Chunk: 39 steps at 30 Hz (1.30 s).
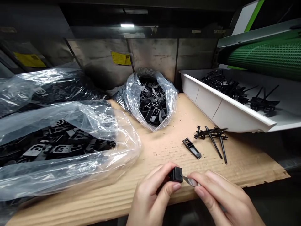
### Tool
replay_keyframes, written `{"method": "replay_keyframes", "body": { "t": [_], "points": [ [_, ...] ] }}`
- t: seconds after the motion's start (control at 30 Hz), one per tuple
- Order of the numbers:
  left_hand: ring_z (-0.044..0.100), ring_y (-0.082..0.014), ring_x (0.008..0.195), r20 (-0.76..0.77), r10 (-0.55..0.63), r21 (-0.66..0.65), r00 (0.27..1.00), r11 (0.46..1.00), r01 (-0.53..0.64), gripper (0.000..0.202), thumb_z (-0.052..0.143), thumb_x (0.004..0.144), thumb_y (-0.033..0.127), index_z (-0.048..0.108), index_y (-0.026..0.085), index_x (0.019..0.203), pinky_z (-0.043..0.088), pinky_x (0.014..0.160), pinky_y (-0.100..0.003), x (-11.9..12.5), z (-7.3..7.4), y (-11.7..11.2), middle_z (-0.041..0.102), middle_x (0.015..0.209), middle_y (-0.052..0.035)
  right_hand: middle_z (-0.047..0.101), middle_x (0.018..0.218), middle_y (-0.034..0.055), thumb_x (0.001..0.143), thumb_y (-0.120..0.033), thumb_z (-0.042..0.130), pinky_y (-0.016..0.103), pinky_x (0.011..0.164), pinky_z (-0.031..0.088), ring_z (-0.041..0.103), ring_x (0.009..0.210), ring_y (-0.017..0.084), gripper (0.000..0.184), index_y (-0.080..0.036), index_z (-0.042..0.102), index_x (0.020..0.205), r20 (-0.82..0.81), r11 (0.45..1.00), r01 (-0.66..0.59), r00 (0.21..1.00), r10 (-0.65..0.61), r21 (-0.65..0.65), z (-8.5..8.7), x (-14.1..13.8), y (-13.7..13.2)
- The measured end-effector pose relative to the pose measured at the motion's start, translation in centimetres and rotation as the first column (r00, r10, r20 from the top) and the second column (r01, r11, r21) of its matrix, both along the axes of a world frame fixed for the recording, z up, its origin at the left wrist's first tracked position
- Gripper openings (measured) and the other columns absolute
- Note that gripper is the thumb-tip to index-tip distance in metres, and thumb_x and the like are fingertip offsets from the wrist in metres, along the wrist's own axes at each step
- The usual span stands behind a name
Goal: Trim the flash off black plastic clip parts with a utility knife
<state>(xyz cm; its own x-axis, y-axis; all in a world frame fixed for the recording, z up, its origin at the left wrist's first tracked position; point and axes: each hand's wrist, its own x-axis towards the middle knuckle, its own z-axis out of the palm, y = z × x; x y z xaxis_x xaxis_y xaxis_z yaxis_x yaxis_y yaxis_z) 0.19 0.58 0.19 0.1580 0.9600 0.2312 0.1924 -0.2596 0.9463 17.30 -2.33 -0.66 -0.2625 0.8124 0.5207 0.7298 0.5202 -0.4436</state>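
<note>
Between the thumb and fingers of my left hand is a small black plastic part, partly hidden by the fingers. My right hand pinches a small metal blade, and its pointed tip meets the right side of the black part. Just beyond my hands, a long black plastic piece with a rectangular opening lies on the cardboard. To its right lies a black plastic sprue with thin rods sticking out.
Cardboard covers the worktop. An open plastic bag of black parts stands at the back; other bags fill the left. A white tray with black sprues is at right, below a green conveyor belt.
</note>
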Motion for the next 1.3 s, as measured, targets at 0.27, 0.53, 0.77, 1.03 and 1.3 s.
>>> {"method": "replay_keyframes", "body": {
  "t": [0.27, 0.53, 0.77, 1.03, 1.3],
  "points": [
    [0.067, -0.0138, 0.077, 0.030, -0.045, -0.003, 0.999, 0.999, 0.045, 0.026, 0.066, 0.074, 0.013, 0.072, 0.030, 0.094, 0.050, 0.070, -0.014, -0.4, -0.2, 0.3, 0.074, 0.085, 0.0046, 0.057, 0.064, -0.0006, 0.091, -0.019, 0.040, 0.021, 0.054, 0.048, 0.061, 0.059, 0.013, 0.018, -0.022, 0.057, 0.090, -0.038, 0.999, -0.009, 0.999, 0.008, -0.039, -0.1, 0.1, 0.0],
    [0.064, -0.0158, 0.067, 0.124, -0.124, -0.215, 0.984, 0.965, 0.149, 0.007, 0.066, 0.076, 0.026, 0.071, 0.021, 0.074, 0.048, 0.063, -0.018, -0.6, 0.2, -0.5, 0.071, 0.071, 0.0011, 0.067, 0.087, 0.0062, 0.089, -0.017, 0.046, 0.021, 0.067, 0.049, 0.066, 0.078, 0.016, 0.016, -0.019, 0.056, 0.101, -0.034, 0.986, 0.133, 0.991, -0.130, 0.104, -1.1, 0.9, 0.6],
    [0.065, -0.0147, 0.076, 0.079, -0.122, -0.113, 0.989, 0.985, 0.131, 0.013, 0.063, 0.078, 0.019, 0.072, 0.025, 0.086, 0.048, 0.069, -0.016, -0.7, -0.1, -0.4, 0.073, 0.084, 0.0016, 0.058, 0.059, -0.0077, 0.091, -0.016, 0.039, 0.013, 0.048, 0.045, 0.058, 0.048, 0.007, 0.019, -0.026, 0.055, 0.086, -0.255, 0.983, 0.037, 0.963, -0.083, -0.177, 0.6, 0.6, -0.7],
    [0.066, -0.0139, 0.087, 0.064, -0.114, 0.020, 0.991, 0.993, 0.113, 0.034, 0.063, 0.077, 0.008, 0.070, 0.033, 0.099, 0.050, 0.076, -0.015, -0.7, -0.5, -0.4, 0.073, 0.096, 0.0052, 0.060, 0.067, -0.0052, 0.089, -0.015, 0.044, 0.014, 0.054, 0.043, 0.058, 0.057, 0.007, 0.017, -0.024, 0.054, 0.079, -0.322, 0.983, -0.067, 0.947, 0.008, -0.172, 0.5, -1.7, 0.8],
    [0.068, -0.0158, 0.071, 0.164, 0.017, 0.052, 0.986, 0.998, -0.025, 0.029, 0.064, 0.076, 0.012, 0.073, 0.033, 0.093, 0.053, 0.063, -0.018, 0.5, -0.9, -0.7, 0.074, 0.082, 0.0039, 0.055, 0.060, -0.0034, 0.090, -0.017, 0.041, 0.018, 0.050, 0.040, 0.053, 0.052, 0.008, 0.021, -0.021, 0.050, 0.071, -0.311, 0.971, -0.086, 0.950, 0.013, -0.222, -0.2, -1.5, 0.8]
  ]
}}
